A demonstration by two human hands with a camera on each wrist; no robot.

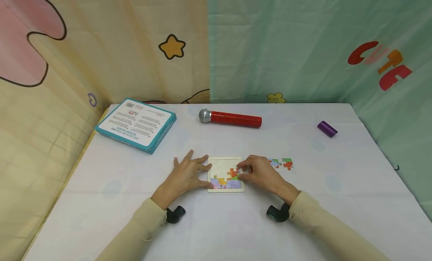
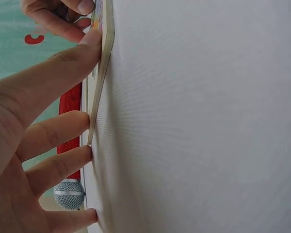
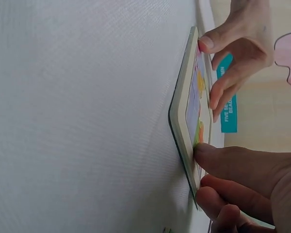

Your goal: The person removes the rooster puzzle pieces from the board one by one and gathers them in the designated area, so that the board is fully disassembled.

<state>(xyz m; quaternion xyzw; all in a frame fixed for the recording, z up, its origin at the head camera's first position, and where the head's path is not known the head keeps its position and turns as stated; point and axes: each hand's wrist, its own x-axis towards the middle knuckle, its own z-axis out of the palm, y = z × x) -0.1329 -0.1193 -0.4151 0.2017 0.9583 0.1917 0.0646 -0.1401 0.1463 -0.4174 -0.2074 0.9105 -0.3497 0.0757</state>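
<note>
A small jigsaw board point(image 1: 224, 159) with a pale raised rim lies in front of me, its lower part filled with purple, yellow and green pieces. My left hand point(image 1: 187, 174) spreads along its left side; the thumb point(image 2: 91, 41) lies at the rim, and two fingertips touch the board's edge. My right hand point(image 1: 264, 173) is at the right side, thumb and index finger curled about a red puzzle piece point(image 1: 233, 173) in the board. Its thumb point(image 3: 206, 153) presses by the right rim, partly covering the picture. Two loose puzzle pieces point(image 1: 288, 163) lie right of that hand, one partly hidden.
Behind the board lies a red microphone point(image 1: 233, 119) with a silver head. A teal-edged box point(image 1: 135, 124) with a white printed face sits at the back left, and a purple cylinder point(image 1: 327, 129) at the back right. All rest on a white-covered table point(image 1: 222, 231).
</note>
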